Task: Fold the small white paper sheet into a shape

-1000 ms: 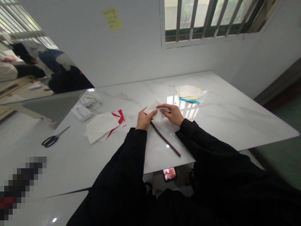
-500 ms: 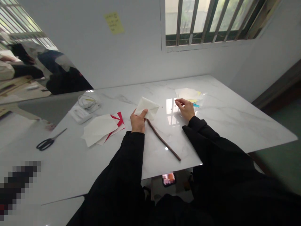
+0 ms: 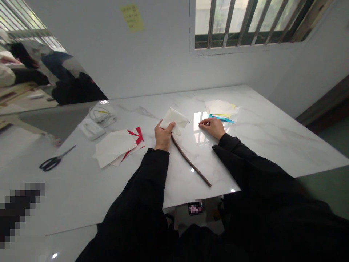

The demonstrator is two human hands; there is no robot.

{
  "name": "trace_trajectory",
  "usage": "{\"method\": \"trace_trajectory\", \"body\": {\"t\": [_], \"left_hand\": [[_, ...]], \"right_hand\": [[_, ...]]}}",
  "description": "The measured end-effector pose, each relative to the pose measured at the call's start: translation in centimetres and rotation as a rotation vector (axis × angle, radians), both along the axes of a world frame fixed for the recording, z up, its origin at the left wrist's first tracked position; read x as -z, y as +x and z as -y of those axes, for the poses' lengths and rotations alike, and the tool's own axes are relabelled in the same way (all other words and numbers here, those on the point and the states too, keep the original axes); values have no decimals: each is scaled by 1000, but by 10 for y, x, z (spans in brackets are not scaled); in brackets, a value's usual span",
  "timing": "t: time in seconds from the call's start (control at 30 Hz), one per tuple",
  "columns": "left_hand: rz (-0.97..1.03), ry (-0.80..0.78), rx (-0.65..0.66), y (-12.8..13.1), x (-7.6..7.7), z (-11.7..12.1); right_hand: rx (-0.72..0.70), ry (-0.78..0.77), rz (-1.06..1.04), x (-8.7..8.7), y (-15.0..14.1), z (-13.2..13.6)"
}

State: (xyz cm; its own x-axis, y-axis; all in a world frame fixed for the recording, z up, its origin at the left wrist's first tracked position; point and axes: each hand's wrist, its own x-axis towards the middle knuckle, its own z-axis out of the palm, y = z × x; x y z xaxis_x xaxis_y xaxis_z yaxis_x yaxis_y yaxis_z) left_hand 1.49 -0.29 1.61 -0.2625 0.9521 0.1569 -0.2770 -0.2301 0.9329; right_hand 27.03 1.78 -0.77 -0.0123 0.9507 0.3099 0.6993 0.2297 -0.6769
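My left hand (image 3: 163, 135) is closed on a folded white paper (image 3: 174, 119) and the top end of a thin brown stick (image 3: 191, 163), which slants down to the right across the white marble table (image 3: 272, 138). My right hand (image 3: 213, 126) rests on the table to the right of the paper, fingers pinched together near a tiny item I cannot make out. Just beyond that hand lies a small stack of cream, yellow and blue paper sheets (image 3: 221, 108).
White and red papers (image 3: 118, 145) lie left of my left hand. Black scissors (image 3: 54, 161) sit further left. A white charger with coiled cable (image 3: 96, 122) is at the back left. The table's front edge runs just below the stick's end.
My right hand let go of the folded paper, reached toward the paper stack, then drew back a little to the table. My left hand kept hold of the paper and stick.
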Motion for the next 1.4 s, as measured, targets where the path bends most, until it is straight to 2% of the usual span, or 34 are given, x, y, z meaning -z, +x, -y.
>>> {"method": "trace_trajectory", "body": {"t": [0.13,0.27,0.43,0.63,0.93,1.2,1.4], "left_hand": [[-34,34,23,0,3,0],[-80,37,39,1,6,2],[-96,-1,95,5,4,8],[-103,-34,123,6,0,13],[-163,-49,107,5,1,14],[-187,-28,105,5,2,14],[-168,-42,112,6,2,16]], "right_hand": [[-17,17,-9,-2,0,-3],[-27,44,-188,-5,-1,-4],[-143,-101,-486,-8,-8,2],[-300,-237,-595,-13,-11,10],[-273,-240,-668,-9,-10,8],[-247,-332,-803,-14,-15,13],[-261,-337,-918,-17,-20,17]]}}
